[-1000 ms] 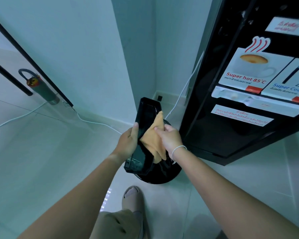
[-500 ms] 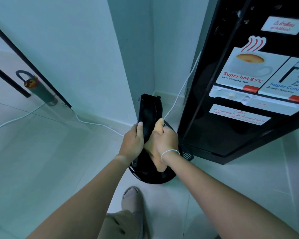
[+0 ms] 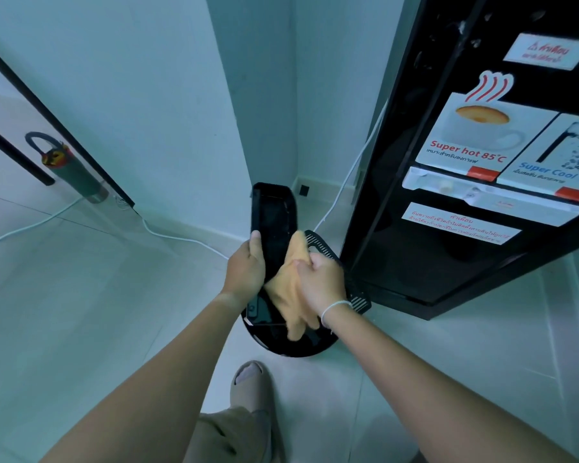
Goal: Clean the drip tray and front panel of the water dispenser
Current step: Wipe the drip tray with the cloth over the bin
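Observation:
My left hand [image 3: 246,269] grips the left edge of the black drip tray [image 3: 273,217], which is held upright on end above the floor. My right hand [image 3: 321,282] presses an orange cloth [image 3: 290,289] against the tray's inner face. The slotted black grille [image 3: 325,250] of the tray lies on the floor behind my right hand, partly hidden. The black water dispenser [image 3: 415,228] stands at the right, its front panel bearing hot and cool stickers [image 3: 465,142].
A white cable [image 3: 355,175] runs down the wall corner beside the dispenser and along the skirting. A dark green cylinder with a handle [image 3: 71,168] stands at the left by a black frame. My foot in a beige sandal [image 3: 251,382] is below the tray.
The view shifted slightly. My right hand slid the cloth down the tray's inner face, then back up a little. My left hand kept its hold on the tray.

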A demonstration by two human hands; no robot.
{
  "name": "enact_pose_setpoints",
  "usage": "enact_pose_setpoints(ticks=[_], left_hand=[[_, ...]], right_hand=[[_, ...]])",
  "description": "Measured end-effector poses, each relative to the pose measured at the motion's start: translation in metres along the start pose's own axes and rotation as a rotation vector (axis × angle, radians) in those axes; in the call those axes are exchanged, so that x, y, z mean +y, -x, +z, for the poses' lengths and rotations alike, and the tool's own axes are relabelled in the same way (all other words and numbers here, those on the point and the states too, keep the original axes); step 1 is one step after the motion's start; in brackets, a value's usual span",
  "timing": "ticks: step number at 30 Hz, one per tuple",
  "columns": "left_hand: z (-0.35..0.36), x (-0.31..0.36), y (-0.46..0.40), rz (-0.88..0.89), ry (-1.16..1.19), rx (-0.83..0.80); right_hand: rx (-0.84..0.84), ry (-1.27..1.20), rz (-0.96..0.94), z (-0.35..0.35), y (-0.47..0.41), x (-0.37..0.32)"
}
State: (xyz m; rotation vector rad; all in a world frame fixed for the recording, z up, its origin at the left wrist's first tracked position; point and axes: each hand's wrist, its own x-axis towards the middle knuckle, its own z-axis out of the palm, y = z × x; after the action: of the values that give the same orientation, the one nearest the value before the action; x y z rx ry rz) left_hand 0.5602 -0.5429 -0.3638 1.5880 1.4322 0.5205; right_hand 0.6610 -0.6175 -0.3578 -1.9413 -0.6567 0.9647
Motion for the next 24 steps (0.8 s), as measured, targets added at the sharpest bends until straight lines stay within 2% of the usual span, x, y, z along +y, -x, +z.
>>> enact_pose_setpoints(ticks=[2,4,10,13,16,18,22,24], left_hand=[[-0.006,-0.004,-0.005,0.008,-0.019,0.045],[-0.009,-0.007,-0.005,0.053,-0.036,0.081],[0.004,-0.014,0.004,0.197,-0.089,-0.064],[0.006,-0.018,0.013,0.174,-0.059,-0.129],[0.003,-0.023,0.019,0.081,0.012,-0.191],[0.0,-0.026,0.023,0.028,0.081,-0.233],[0.001,-0.023,0.021,-0.06,0.272,-0.258],[0.003,-0.015,0.016,-0.134,0.421,-0.272]], right_hand=[[-0.121,0.059,0.004,0.004,0.008,0.014],[-0.155,0.109,0.001,0.002,0.007,0.022],[0.065,0.028,-0.049,-0.008,-0.005,0.017],[0.21,-0.054,-0.095,-0.017,-0.012,0.007],[0.361,-0.211,-0.117,-0.031,-0.025,-0.008],[0.329,-0.263,-0.124,-0.036,-0.033,-0.017],[0.11,-0.152,-0.145,-0.018,-0.032,-0.017],[0.067,-0.135,-0.163,-0.01,-0.022,-0.008]])
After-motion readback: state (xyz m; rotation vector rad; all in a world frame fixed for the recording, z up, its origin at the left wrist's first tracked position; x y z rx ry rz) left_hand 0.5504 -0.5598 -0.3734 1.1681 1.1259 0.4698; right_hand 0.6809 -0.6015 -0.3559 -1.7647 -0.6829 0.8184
